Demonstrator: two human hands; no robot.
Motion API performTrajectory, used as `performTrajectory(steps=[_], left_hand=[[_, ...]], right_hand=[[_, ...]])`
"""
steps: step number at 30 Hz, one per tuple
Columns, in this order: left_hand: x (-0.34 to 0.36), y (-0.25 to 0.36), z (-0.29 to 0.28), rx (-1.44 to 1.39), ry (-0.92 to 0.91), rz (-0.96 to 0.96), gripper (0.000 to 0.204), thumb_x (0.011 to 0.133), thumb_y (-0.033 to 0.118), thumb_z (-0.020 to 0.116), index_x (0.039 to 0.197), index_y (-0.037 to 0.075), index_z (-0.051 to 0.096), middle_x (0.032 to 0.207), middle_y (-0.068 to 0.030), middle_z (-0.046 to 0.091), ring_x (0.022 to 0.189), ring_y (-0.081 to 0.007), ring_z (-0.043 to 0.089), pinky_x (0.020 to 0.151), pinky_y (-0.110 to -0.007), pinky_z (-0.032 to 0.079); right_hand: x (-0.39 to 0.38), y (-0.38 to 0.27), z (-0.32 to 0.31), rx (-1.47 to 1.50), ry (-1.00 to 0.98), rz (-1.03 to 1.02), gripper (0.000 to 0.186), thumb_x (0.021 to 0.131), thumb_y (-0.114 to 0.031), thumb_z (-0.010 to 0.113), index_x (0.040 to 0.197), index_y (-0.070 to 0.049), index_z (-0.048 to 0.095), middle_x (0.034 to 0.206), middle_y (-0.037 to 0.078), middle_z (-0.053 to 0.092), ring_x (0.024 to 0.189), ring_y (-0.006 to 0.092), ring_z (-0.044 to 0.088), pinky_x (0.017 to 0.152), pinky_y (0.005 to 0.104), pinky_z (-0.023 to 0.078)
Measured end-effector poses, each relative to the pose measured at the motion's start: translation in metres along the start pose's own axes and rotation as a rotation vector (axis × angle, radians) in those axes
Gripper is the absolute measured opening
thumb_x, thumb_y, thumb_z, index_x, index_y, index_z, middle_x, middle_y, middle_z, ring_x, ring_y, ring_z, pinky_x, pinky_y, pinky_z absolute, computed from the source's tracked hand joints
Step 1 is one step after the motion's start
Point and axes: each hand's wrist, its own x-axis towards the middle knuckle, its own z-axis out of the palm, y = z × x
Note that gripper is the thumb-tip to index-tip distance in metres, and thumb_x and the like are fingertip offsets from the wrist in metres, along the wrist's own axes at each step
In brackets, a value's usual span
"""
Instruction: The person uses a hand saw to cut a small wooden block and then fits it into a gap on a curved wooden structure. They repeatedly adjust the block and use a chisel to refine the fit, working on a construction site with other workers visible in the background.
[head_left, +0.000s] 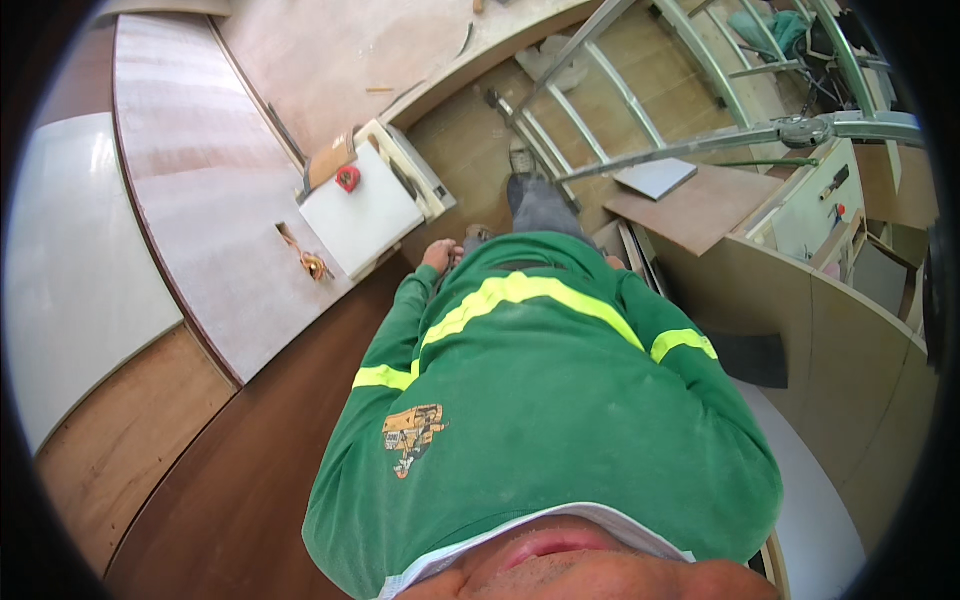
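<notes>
See the left hand (439, 256) curled near the white panel (375, 220), holding nothing visible, though cannot tell how tightly closed; cannot tell the state of the mostly hidden right hand (614, 262). Find a red tape measure (348, 178) on the panel. Judge work partway, with the pale board (210, 170) laid but wires (313, 265) loose.

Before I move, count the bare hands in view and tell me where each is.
2: the left hand, just past the end of the left sleeve, and the right hand, mostly hidden at the end of the right sleeve.
</notes>
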Motion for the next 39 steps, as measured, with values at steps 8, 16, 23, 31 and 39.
performTrajectory(steps=[8, 16, 23, 31, 39], left_hand=[[-0.014, -0.035, -0.006, -0.342, 0.187, -0.261, 0.028, 0.104, 0.034, 0.050, 0.090, 0.010, 0.058, 0.068, 0.0004, 0.050, 0.059, -0.0166, 0.050, 0.056, -0.033, 0.043], [-0.046, -0.108, -0.071, 0.562, 0.321, 0.123, 0.038, 0.101, 0.040, 0.048, 0.101, 0.006, 0.066, 0.101, -0.0203, 0.072, 0.094, -0.0369, 0.069, 0.087, -0.047, 0.052], [0.005, -0.045, -0.026, 0.045, 0.168, 0.092, 0.031, 0.099, 0.035, 0.054, 0.086, 0.007, 0.061, 0.071, -0.0116, 0.064, 0.071, -0.0267, 0.067, 0.065, -0.043, 0.050], [-0.026, -0.012, -0.028, -0.395, 0.413, -0.058, 0.041, 0.104, 0.046, 0.050, 0.091, 0.009, 0.060, 0.064, -0.0010, 0.047, 0.055, -0.0170, 0.048, 0.052, -0.034, 0.043], [-0.061, -0.132, -0.052, 0.785, 0.181, 0.131, 0.043, 0.099, 0.049, 0.054, 0.099, 0.007, 0.060, 0.107, -0.0248, 0.067, 0.098, -0.0443, 0.063, 0.085, -0.049, 0.049]], right_hand=[[0.019, 0.015, -0.032, -0.026, -0.029, -0.061, 0.032, 0.094, -0.028, 0.059, 0.110, -0.007, 0.076, 0.114, 0.026, 0.071, 0.108, 0.0426, 0.068, 0.094, 0.0478, 0.055], [0.063, -0.154, -0.118, -0.004, 0.056, -0.271, 0.026, 0.092, -0.028, 0.063, 0.099, -0.005, 0.075, 0.105, 0.026, 0.073, 0.105, 0.0424, 0.069, 0.094, 0.0524, 0.052], [0.111, -0.069, -0.096, 0.079, 0.137, -0.261, 0.029, 0.091, -0.031, 0.064, 0.102, -0.007, 0.077, 0.104, 0.025, 0.074, 0.100, 0.0422, 0.070, 0.088, 0.0530, 0.054], [0.084, -0.127, -0.107, -0.014, 0.113, -0.333, 0.027, 0.089, -0.024, 0.064, 0.103, -0.005, 0.077, 0.106, 0.026, 0.073, 0.099, 0.0429, 0.071, 0.085, 0.0522, 0.055], [0.118, -0.049, -0.039, -0.205, 0.157, -0.372, 0.025, 0.102, -0.018, 0.049, 0.111, -0.006, 0.070, 0.112, 0.025, 0.072, 0.101, 0.0415, 0.070, 0.089, 0.0543, 0.055]])
